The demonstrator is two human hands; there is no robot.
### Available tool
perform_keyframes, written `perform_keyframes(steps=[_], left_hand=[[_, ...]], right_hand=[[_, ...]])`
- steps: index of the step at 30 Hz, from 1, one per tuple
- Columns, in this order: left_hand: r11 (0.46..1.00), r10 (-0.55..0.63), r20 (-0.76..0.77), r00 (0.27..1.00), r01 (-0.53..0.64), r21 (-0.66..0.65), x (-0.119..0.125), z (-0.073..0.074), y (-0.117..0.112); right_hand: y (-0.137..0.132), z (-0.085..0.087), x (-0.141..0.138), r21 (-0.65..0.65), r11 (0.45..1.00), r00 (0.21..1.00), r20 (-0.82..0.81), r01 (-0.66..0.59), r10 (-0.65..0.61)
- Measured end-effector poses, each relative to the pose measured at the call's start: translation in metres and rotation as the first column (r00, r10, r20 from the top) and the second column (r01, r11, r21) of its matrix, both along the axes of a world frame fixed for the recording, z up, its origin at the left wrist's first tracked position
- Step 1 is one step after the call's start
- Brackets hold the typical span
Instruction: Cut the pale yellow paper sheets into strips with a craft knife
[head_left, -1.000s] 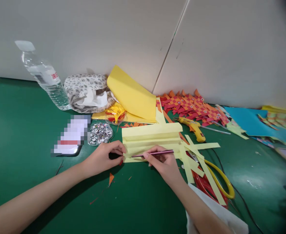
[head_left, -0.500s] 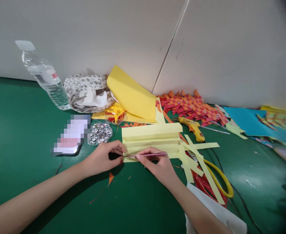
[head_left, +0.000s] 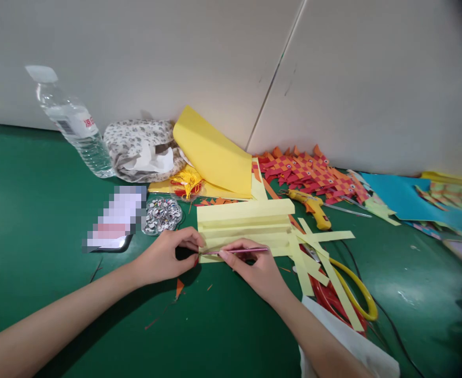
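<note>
A pale yellow folded paper sheet (head_left: 247, 223) lies on the green table (head_left: 38, 199). My left hand (head_left: 164, 257) pinches the sheet's left edge and holds it down. My right hand (head_left: 254, 270) is closed round a thin pink pencil (head_left: 239, 251), which lies nearly flat along the sheet's near edge with its tip pointing left toward my left fingers. Several cut pale yellow strips (head_left: 317, 257) lie crossed just to the right of the sheet.
Yellow-handled scissors (head_left: 357, 294) and a yellow glue gun (head_left: 312, 206) lie to the right. Behind are a bright yellow sheet (head_left: 211, 152), woven red-orange paper fish (head_left: 313, 173), a tray of googly eyes (head_left: 162, 214), a phone (head_left: 115, 220), a water bottle (head_left: 71, 123), a patterned pouch (head_left: 140, 144) and blue paper (head_left: 408, 197).
My right hand slid the pencil leftward along the sheet's near edge toward my left hand. The left hand stayed put.
</note>
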State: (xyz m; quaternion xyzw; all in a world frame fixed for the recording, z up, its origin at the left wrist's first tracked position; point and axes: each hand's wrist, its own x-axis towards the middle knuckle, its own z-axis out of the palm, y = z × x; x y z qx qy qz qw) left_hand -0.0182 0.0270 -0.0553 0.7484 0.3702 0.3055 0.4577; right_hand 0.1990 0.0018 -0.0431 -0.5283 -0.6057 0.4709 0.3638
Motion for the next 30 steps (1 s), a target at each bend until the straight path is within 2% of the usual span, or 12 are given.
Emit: perform_keyframes(steps=[24,30], left_hand=[[0.998,0.025,-0.008,1.000,-0.026,-0.058,0.001,-0.002,0.002],[0.997,0.041,-0.011,0.999,-0.042,-0.065,0.001,-0.003,0.002]], right_hand=[[-0.001,0.002,0.003,0.005,0.999,0.999,-0.033,0.044,-0.043],[0.001,0.002,0.013,-0.028,0.996,0.993,-0.084,0.079,-0.081]])
